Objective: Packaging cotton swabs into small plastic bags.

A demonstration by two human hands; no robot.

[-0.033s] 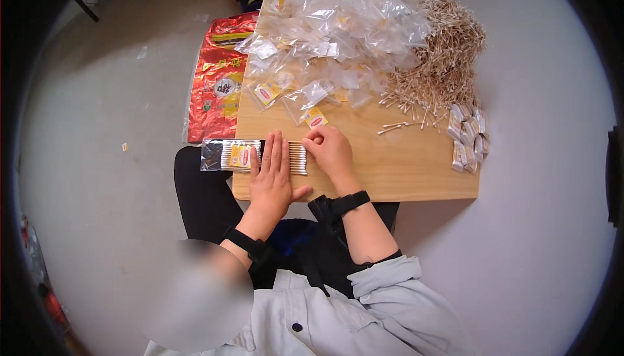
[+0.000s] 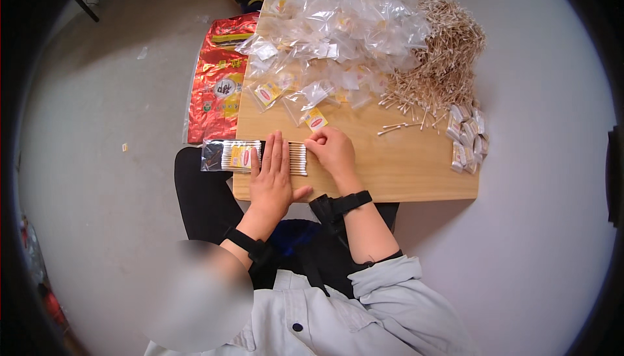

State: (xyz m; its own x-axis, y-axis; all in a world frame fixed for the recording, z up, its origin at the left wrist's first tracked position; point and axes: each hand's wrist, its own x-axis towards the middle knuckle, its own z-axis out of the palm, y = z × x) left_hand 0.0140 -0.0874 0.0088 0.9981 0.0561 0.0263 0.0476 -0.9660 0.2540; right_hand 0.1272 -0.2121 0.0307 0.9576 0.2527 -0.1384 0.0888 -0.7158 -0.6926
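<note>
A row of cotton swabs (image 2: 298, 159) lies side by side at the table's near left. My left hand (image 2: 271, 177) rests flat across its middle, fingers stretched out and thumb apart, hiding part of the row. Left of that hand, more swabs and a yellow-and-white card (image 2: 241, 157) show inside a clear plastic bag (image 2: 211, 155), which overhangs the table's left edge. My right hand (image 2: 333, 152) is closed in a pinch at the far right end of the row, touching the swab tips. Whatever is between its fingertips is too small to make out.
Clear bags with yellow cards (image 2: 338, 24) are heaped over the table (image 2: 390, 174). To their right lies a large pile of loose swabs (image 2: 445, 50). Several small bundles (image 2: 468, 138) sit near the right edge. A red plastic sack (image 2: 218, 83) hangs at the left edge.
My right hand has shifted very slightly to the right, still pinched. My left hand and the swabs show no visible movement.
</note>
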